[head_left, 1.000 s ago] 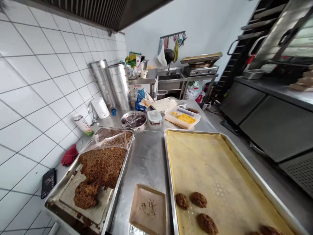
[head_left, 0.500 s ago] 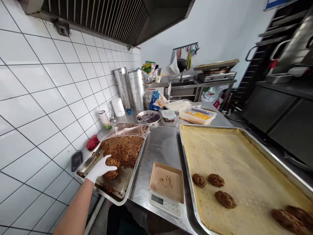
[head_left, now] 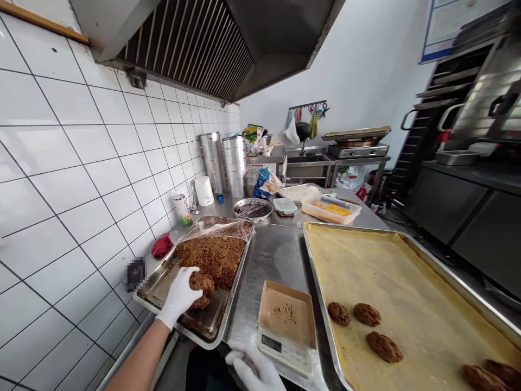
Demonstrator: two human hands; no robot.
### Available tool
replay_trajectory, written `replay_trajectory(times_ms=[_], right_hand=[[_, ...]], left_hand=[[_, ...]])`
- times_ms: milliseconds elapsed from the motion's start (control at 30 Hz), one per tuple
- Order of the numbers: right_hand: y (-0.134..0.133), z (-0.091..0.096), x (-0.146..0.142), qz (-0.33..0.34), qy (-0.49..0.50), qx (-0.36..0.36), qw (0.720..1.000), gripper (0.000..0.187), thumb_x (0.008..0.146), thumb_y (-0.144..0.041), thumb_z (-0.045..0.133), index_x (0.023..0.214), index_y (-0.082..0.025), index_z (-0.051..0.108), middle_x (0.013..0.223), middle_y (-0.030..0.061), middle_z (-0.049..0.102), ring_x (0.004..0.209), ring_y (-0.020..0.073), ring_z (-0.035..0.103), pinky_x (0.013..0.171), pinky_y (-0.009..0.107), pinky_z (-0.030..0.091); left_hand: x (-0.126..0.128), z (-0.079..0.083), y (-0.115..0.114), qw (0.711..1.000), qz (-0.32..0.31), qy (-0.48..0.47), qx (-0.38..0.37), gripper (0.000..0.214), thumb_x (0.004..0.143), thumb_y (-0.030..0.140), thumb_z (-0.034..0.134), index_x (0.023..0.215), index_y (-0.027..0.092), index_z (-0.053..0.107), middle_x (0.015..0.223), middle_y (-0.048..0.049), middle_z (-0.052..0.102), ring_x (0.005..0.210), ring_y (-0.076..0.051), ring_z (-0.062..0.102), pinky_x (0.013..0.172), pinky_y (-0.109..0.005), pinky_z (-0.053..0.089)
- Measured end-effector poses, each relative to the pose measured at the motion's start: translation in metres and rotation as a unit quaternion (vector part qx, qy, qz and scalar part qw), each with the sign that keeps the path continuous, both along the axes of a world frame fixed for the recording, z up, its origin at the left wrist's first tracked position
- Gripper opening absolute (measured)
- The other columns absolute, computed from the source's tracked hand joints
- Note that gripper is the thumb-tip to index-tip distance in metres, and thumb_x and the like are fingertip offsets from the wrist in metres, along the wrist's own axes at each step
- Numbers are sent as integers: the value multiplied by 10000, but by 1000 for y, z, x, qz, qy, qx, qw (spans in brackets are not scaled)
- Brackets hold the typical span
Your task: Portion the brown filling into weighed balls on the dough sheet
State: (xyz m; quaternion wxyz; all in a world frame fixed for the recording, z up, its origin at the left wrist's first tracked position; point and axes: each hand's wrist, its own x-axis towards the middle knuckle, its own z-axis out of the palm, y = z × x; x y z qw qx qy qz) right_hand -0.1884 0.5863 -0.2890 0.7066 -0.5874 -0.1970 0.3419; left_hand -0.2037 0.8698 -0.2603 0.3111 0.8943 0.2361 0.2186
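Right hand: While the white-gloved right hand (head_left: 256,368) is blurred in front of the scale (head_left: 285,353), its fingers are seen partly bent; whether anything is held cannot be told.
Scale: A shallow cardboard box (head_left: 287,307), marked by brown crumbs, is supported on top.
Left hand: A brown lump (head_left: 202,289) is grasped between thumb and fingers by the gloved left hand (head_left: 181,297).
Left tray: The lump is located in the near part of the metal tray (head_left: 220,310), in front of a crumbly mass (head_left: 215,256) partly covered by plastic film (head_left: 222,231).
Right tray: Brown patties (head_left: 384,347) are spaced along the near part of a yellow-lined tray (head_left: 362,271).
Bench rear: A film-covered bowl (head_left: 253,208), a lidded container (head_left: 285,206) and a tub (head_left: 331,215) are lined up.
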Motion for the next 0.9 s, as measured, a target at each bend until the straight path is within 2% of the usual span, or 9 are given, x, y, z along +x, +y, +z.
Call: replay_trajectory(times_ms=[100, 167, 267, 367, 500, 567, 733, 800, 900], right_hand=[[35, 12, 17, -27, 133, 79, 988, 478, 763, -559, 733, 1101, -221, 734, 1047, 97, 753, 1110, 313, 627, 1018, 454, 439], [67, 18, 27, -41, 186, 105, 976, 579, 784, -610, 692, 1218, -229, 677, 1246, 112, 701, 1220, 308, 589, 1063, 469, 420], [119, 30, 41, -51, 246, 145, 957, 678, 811, -669, 623, 1341, -249, 586, 1479, 96, 548, 1343, 296, 505, 1120, 503, 375], [151, 43, 56, -56, 267, 228, 935, 708, 840, -731, 508, 1372, -268, 568, 1483, 40, 552, 1341, 264, 517, 1104, 454, 421], [153, 48, 73, -57, 280, 284, 915, 749, 827, -788, 448, 1337, -264, 613, 1368, 43, 653, 1228, 288, 612, 1034, 463, 496], [150, 47, 76, -69, 281, 287, 913, 732, 843, -777, 440, 1317, -253, 631, 1321, 55, 685, 1215, 287, 621, 1058, 464, 476], [156, 53, 79, -140, 249, 276, 918, 377, 810, -465, 736, 1115, -244, 739, 1241, 9, 731, 1286, 227, 559, 1185, 343, 305], [155, 61, 84, -123, 243, 290, 917, 411, 759, -336, 797, 1155, -256, 721, 1274, 1, 716, 1296, 218, 551, 1187, 333, 299], [147, 68, 95, -56, 285, 302, 908, 531, 806, -458, 716, 1293, -260, 643, 1293, 41, 704, 1246, 260, 602, 1113, 429, 420]], left_hand=[[-10, 14, 21, 996, 32, -69, -44, 497, 722, 264, 705, 1203, 215, 593, 1282, -78, 644, 1208, -267, 598, 1106, -418, 412], [-12, 21, 20, 991, 42, -107, -72, 512, 784, 354, 678, 1262, 223, 551, 1298, -81, 654, 1185, -264, 627, 1065, -416, 466], [-7, 30, -6, 976, 30, -165, -137, 563, 853, 405, 620, 1372, 243, 471, 1346, -85, 638, 1175, -258, 647, 1007, -399, 528], [0, 41, -40, 970, 9, -188, -156, 665, 832, 362, 668, 1441, 255, 424, 1461, -96, 546, 1322, -290, 548, 1130, -447, 442], [3, 52, -59, 986, -83, -122, -83, 816, 831, 354, 697, 1541, 317, 297, 1635, -58, 312, 1520, -302, 258, 1263, -508, 213], [9, 46, -58, 976, -89, -157, -120, 691, 887, 384, 634, 1517, 326, 356, 1617, -47, 359, 1499, -286, 312, 1252, -498, 253], [33, 18, -50, 929, 55, -314, -188, 369, 927, 403, 564, 1247, 236, 642, 1348, -79, 646, 1296, -278, 562, 1163, -489, 396], [37, 21, -44, 924, 59, -322, -195, 389, 904, 390, 601, 1255, 226, 633, 1310, -86, 665, 1244, -272, 598, 1130, -484, 432], [39, 42, -36, 940, -3, -299, -164, 477, 877, 349, 643, 1337, 244, 568, 1312, -85, 657, 1197, -252, 629, 1086, -459, 479]])
